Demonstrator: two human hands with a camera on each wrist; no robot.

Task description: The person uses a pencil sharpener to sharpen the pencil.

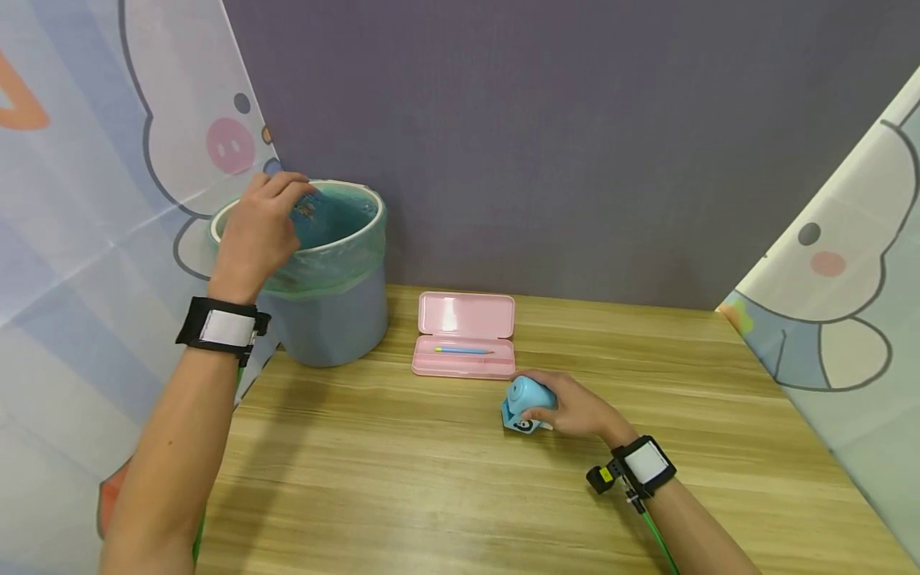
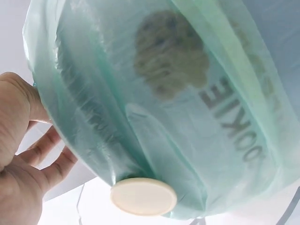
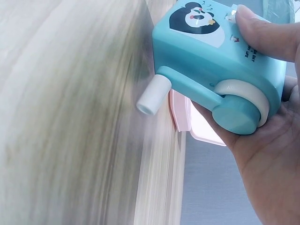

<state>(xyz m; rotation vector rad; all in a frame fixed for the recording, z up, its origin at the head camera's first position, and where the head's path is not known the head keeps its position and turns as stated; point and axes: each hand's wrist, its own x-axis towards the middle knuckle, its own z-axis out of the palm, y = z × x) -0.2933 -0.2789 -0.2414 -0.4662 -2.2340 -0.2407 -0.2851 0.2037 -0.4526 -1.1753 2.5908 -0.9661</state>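
Observation:
In the head view, my left hand [image 1: 259,224] is over the near-left rim of the waste bin [image 1: 327,319], which is lined with a thin green bag [image 1: 366,247]. In the left wrist view its fingers [image 2: 58,168] bend beside the bag. A speck of blue shows by the fingertips; whatever they may hold is hidden. With its thumb on the printed face, my right hand [image 1: 568,406] grips a light-blue crank pencil sharpener [image 3: 201,61] low at the table. The sharpener's crank has a white knob [image 3: 154,94].
An open pink pencil case [image 1: 467,315] lies behind the sharpener, with a blue pencil [image 1: 463,350] inside. The wooden table [image 1: 402,479] meets a grey back wall [image 1: 575,144]. Cartoon-printed sheets [image 1: 72,239] hang at both sides. Brownish patches show inside the bin.

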